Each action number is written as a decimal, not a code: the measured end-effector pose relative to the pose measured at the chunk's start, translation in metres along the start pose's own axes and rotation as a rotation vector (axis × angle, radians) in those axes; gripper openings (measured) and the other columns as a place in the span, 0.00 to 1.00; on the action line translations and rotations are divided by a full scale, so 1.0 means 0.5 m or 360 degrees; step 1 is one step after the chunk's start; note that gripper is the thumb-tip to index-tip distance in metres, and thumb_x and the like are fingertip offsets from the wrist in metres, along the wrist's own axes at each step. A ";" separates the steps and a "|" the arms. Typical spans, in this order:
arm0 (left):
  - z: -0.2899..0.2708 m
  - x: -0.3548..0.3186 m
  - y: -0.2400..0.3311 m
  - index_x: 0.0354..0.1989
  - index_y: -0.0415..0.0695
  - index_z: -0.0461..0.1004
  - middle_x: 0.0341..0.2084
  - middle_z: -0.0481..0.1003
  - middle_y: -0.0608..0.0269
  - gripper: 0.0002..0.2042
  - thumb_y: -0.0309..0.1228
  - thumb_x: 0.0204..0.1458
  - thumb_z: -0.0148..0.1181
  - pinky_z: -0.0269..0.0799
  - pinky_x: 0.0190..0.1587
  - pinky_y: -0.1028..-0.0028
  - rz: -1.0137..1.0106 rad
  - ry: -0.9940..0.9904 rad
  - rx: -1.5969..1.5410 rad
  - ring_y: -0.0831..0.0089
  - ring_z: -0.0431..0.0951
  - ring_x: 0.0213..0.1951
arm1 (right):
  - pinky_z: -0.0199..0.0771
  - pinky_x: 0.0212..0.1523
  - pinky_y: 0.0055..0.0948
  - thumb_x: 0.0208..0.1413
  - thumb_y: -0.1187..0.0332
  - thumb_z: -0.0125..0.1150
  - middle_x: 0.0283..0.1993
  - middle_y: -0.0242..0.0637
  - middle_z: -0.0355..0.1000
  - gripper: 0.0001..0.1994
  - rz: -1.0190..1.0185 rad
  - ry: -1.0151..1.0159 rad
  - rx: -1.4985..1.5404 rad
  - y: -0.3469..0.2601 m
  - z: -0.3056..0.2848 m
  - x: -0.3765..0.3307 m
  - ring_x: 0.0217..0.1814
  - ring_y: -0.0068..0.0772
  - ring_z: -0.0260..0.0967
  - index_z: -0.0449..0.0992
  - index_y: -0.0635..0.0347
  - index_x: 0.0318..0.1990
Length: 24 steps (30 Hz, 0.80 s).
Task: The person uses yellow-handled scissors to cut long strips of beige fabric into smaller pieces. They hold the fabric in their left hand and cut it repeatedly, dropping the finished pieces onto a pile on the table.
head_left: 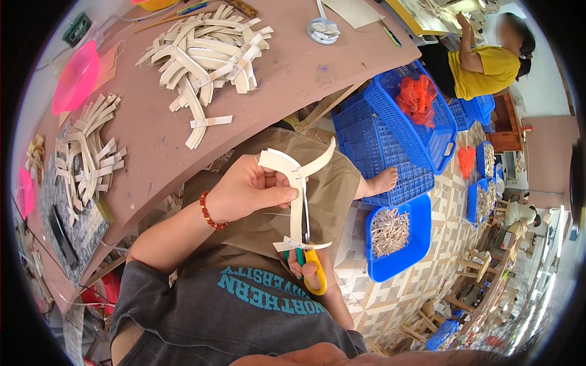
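My left hand, with a red bead bracelet at the wrist, grips a pale curved wooden strip piece over my lap. My right hand holds scissors with yellow and green handles; their blades run up along the strip. A small tape band crosses the strip's lower end, just above the scissors' handles. The right hand is mostly hidden behind the strip and the handles.
A brown table bears a heap of similar strips, a second bundle, a pink bowl and a tape roll. Blue crates and a blue tray of small pieces stand on the tiled floor. A person in yellow sits at the far right.
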State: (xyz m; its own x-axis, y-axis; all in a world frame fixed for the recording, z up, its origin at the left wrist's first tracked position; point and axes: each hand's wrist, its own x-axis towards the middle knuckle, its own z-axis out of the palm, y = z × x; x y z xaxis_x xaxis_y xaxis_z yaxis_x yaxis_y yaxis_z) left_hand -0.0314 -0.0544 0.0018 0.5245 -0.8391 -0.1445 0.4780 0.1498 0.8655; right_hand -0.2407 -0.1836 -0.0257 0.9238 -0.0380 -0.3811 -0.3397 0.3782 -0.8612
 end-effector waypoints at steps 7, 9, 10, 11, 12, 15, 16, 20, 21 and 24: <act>0.009 0.001 0.004 0.41 0.37 0.74 0.30 0.76 0.63 0.10 0.20 0.48 0.60 0.73 0.34 0.79 -0.0026 -0.0011 -0.0077 0.79 0.75 0.31 | 0.52 0.23 0.15 0.40 0.39 0.64 0.23 0.24 0.58 0.32 -0.0001 -0.0046 0.0200 -0.025 0.023 0.008 0.23 0.14 0.53 0.66 0.63 0.35; 0.010 0.002 0.002 0.41 0.37 0.74 0.30 0.76 0.63 0.11 0.20 0.48 0.60 0.73 0.34 0.79 -0.0010 -0.0013 -0.0099 0.79 0.75 0.31 | 0.51 0.23 0.15 0.38 0.36 0.63 0.23 0.24 0.57 0.35 0.0010 -0.0024 0.0213 -0.023 0.026 0.009 0.23 0.14 0.52 0.65 0.63 0.35; 0.011 0.002 0.002 0.41 0.37 0.74 0.30 0.76 0.63 0.11 0.20 0.48 0.60 0.73 0.34 0.79 -0.0013 -0.0017 -0.0098 0.79 0.75 0.31 | 0.51 0.23 0.15 0.38 0.36 0.63 0.23 0.24 0.57 0.35 0.0007 -0.0015 0.0219 -0.020 0.026 0.009 0.23 0.14 0.52 0.65 0.63 0.36; 0.011 0.003 0.001 0.41 0.37 0.74 0.30 0.76 0.63 0.11 0.20 0.48 0.60 0.73 0.34 0.79 -0.0016 -0.0020 -0.0097 0.79 0.75 0.31 | 0.51 0.23 0.15 0.38 0.36 0.63 0.23 0.24 0.57 0.35 0.0005 -0.0005 0.0224 -0.018 0.026 0.009 0.23 0.14 0.52 0.65 0.63 0.36; 0.011 0.002 0.001 0.41 0.37 0.74 0.30 0.76 0.63 0.11 0.20 0.48 0.60 0.73 0.34 0.79 -0.0018 -0.0021 -0.0097 0.79 0.75 0.31 | 0.51 0.23 0.15 0.38 0.35 0.63 0.23 0.24 0.57 0.35 0.0003 0.0010 0.0227 -0.018 0.028 0.009 0.23 0.14 0.52 0.65 0.63 0.35; 0.012 0.002 0.002 0.41 0.37 0.73 0.30 0.76 0.63 0.11 0.20 0.48 0.60 0.73 0.34 0.79 -0.0034 -0.0013 -0.0090 0.79 0.75 0.31 | 0.51 0.22 0.15 0.38 0.35 0.63 0.22 0.24 0.57 0.35 0.0005 0.0037 0.0216 -0.019 0.031 0.007 0.22 0.14 0.52 0.65 0.63 0.34; 0.012 0.001 0.002 0.41 0.37 0.74 0.30 0.76 0.63 0.11 0.20 0.48 0.60 0.73 0.34 0.79 -0.0040 -0.0011 -0.0094 0.79 0.75 0.31 | 0.51 0.22 0.15 0.39 0.36 0.63 0.22 0.24 0.57 0.34 0.0011 0.0034 0.0197 -0.018 0.028 0.005 0.22 0.14 0.53 0.65 0.63 0.34; 0.008 -0.001 0.001 0.40 0.36 0.74 0.30 0.76 0.63 0.10 0.20 0.48 0.61 0.73 0.34 0.79 -0.0065 -0.0007 -0.0063 0.80 0.75 0.31 | 0.53 0.23 0.15 0.43 0.38 0.62 0.22 0.24 0.58 0.31 0.0087 0.0069 -0.0040 -0.023 0.019 -0.001 0.22 0.14 0.54 0.66 0.62 0.32; 0.007 0.001 0.000 0.40 0.37 0.74 0.30 0.76 0.63 0.10 0.20 0.48 0.61 0.73 0.34 0.79 -0.0070 -0.0009 -0.0045 0.80 0.75 0.31 | 0.53 0.23 0.15 0.44 0.39 0.62 0.22 0.24 0.59 0.30 0.0054 0.0061 -0.0021 -0.020 0.017 -0.001 0.22 0.14 0.54 0.66 0.63 0.31; 0.003 0.002 0.005 0.40 0.37 0.74 0.30 0.76 0.63 0.11 0.20 0.48 0.61 0.72 0.34 0.79 -0.0064 -0.0101 -0.0001 0.80 0.75 0.31 | 0.54 0.24 0.15 0.47 0.42 0.61 0.23 0.25 0.60 0.28 -0.0021 0.0038 0.0031 -0.012 0.012 -0.001 0.23 0.14 0.55 0.66 0.63 0.30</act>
State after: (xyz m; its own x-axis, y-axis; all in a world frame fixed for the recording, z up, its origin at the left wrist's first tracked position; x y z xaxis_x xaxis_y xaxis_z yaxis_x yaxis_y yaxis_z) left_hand -0.0308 -0.0558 0.0045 0.4591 -0.8759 -0.1483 0.4980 0.1155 0.8594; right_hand -0.2381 -0.1805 -0.0184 0.9236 -0.0652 -0.3777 -0.3236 0.3956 -0.8596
